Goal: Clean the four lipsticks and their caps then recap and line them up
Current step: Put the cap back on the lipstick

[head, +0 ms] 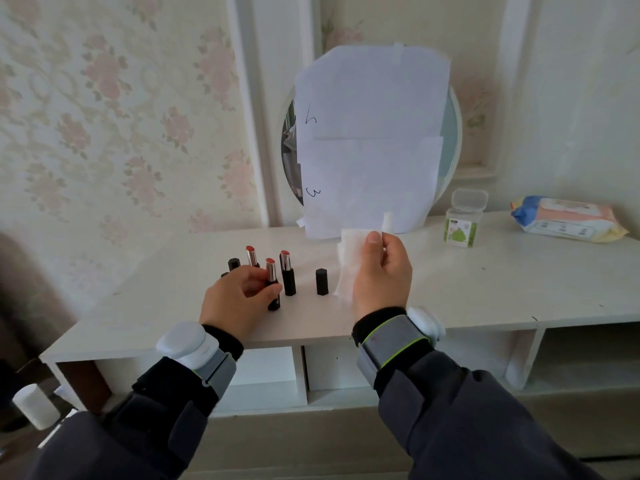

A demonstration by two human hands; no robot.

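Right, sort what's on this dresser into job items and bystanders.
Job: three uncapped red lipsticks in black tubes; loose black caps; white wipe.
Bystanders: small clear green-labelled jar; soft wet-wipe pack; paper-covered round mirror.

floral wallpaper (104,98) behind a white dresser (485,289), paper-covered round mirror (452,133).

Hands at a white worktop (485,289), one on a lipstick, one on a wipe.

The left hand (235,299) grips an uncapped black lipstick (272,284) standing upright; two more open lipsticks stand at its 12 o'clock (252,256) and 1 o'clock (287,273). A black cap (321,281) stands at 3 o'clock. The right hand (381,271) pinches a white wipe (349,261). A wipe pack (568,220) lies at far 2 o'clock.
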